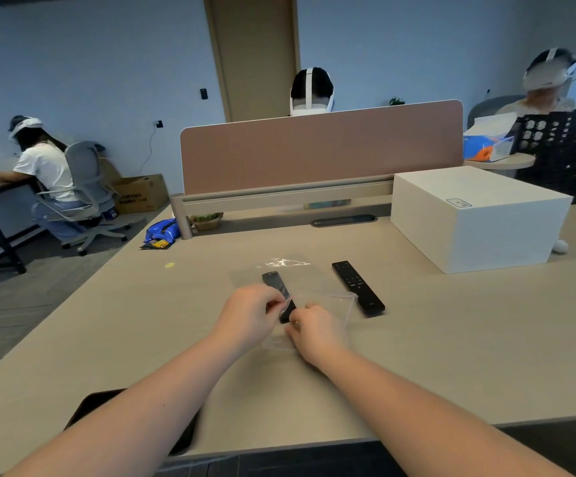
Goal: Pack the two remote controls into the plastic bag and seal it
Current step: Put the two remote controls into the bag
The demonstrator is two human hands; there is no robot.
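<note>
— What surface is seen?

— A beige desk (417, 339) in a blue-walled office.

— And the clear plastic bag (300, 287)?

— Its near edge is pinched by the left hand (248, 313) and right hand (314, 330), close together. One black remote control (278, 290) is seen beneath the film; the second black remote (358, 288) is laid just right of it.

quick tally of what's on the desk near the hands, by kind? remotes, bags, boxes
Remote controls: 2 (left remote seen through the plastic, right remote bare on the desk)
Clear plastic bags: 1 (plastic bag, its near edge pinched by the left hand and right hand)
White boxes: 1 (white box)
Total: 4
</note>
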